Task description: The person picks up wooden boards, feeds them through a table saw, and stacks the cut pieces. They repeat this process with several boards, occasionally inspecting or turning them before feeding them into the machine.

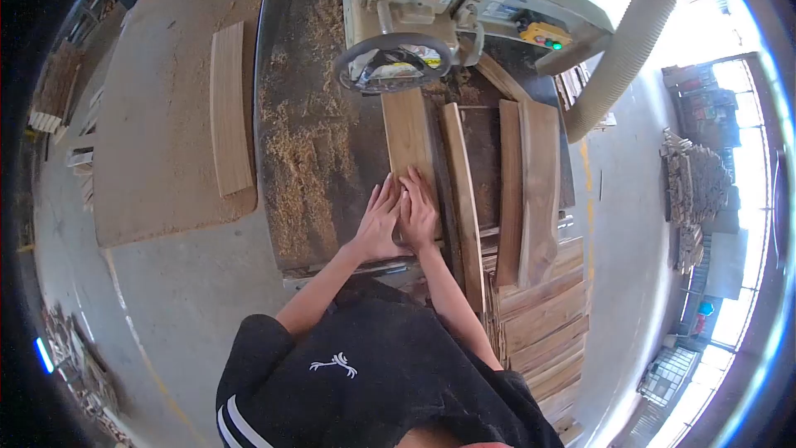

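A flat wooden board lies lengthwise on the dark machine table, its far end under the machine's handwheel. My left hand rests on the near part of this board, fingers stretched forward along its left side. Close beside it, my right hand lies on the same board with fingers extended, and the two hands touch. The board's near end is partly hidden beneath my palms. Just right of my right hand runs a long narrow wooden strip, roughly parallel to the board.
Wood shavings cover the table's left side. Farther left, one curved board lies on a brown panel. More boards and a wood stack stand right. A ribbed hose hangs at upper right, near control buttons.
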A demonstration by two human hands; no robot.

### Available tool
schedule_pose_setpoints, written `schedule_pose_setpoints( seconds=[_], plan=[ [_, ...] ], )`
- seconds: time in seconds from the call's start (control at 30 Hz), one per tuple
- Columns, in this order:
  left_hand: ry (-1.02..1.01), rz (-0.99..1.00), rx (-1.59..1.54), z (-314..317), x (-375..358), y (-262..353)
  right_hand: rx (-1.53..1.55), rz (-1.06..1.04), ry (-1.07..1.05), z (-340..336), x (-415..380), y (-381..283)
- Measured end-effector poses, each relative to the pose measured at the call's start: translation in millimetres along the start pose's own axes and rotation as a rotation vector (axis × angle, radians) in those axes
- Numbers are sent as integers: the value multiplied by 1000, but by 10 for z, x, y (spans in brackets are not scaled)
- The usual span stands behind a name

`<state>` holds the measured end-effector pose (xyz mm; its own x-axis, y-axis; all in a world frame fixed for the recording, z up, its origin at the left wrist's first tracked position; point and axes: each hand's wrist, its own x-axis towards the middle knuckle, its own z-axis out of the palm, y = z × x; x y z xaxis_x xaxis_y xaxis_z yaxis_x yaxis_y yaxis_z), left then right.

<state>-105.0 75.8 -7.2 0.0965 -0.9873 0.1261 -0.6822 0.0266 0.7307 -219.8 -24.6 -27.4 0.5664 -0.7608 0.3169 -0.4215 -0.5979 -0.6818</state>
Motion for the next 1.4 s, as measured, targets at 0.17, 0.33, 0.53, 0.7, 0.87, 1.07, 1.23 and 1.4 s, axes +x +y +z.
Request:
schedule_pose_setpoints(
  seconds=[0.17, 0.33, 0.53, 0.7, 0.87, 1.07, 1.23, 1.4],
  plan=[
    [26, 30, -15, -51, 255, -317, -27, 37, -52, 60, 401, -91],
    [60, 69, -125, -174, 414, -515, -44, 26, -59, 209, 664, -33],
    [303, 68, 151, -1012, 607, -1232, -48, -48, -8, 395, 1007, 57],
    [938, -622, 524, -2039, 56, -1622, -41, -131, 104, 535, 1342, 168],
    [842, -837, 291, -2287, -546, -2033, -69, 9, 218, 611, 1423, 4],
    [838, -872, -110, -2240, -860, -1864, 153, -236, 91, 278, 251, -299],
    [925, -166, -1458, -1353, -1268, -1123, 378, -25, -225, -119, -343, -279],
    [647, 146, -2137, -438, -1233, 227, 574, 121, -292, -623, -503, -405]
  ],
)
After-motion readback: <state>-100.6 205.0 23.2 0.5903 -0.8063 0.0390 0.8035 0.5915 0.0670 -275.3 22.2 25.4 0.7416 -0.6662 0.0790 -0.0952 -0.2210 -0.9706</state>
